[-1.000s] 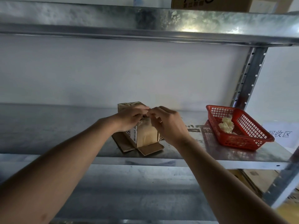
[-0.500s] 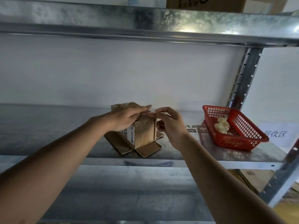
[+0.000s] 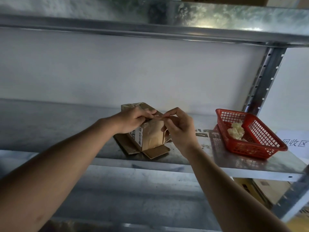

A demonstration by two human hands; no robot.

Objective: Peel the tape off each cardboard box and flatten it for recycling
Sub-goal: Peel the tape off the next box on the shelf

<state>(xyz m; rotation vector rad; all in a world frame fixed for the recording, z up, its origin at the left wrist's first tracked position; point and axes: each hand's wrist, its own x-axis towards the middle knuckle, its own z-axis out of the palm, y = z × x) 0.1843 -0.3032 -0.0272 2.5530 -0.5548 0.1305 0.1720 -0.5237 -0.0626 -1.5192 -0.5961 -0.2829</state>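
Galvanised shelf (image 3: 234,162); pale wall (image 3: 133,72), perhaps plaster.

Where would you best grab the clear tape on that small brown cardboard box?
Probably at its loose end on the small brown cardboard box's top front edge, pinching from the right as the right hand does. The clear tape lies flat elsewhere; the left hand steadies the top.

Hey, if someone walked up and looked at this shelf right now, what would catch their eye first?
Probably the two hands meeting over the small cardboard box mid-shelf: the left hand presses on its top while the right hand pinches at the tape near the top edge. Next, the bright red basket to the right, holding a pale crumpled wad.
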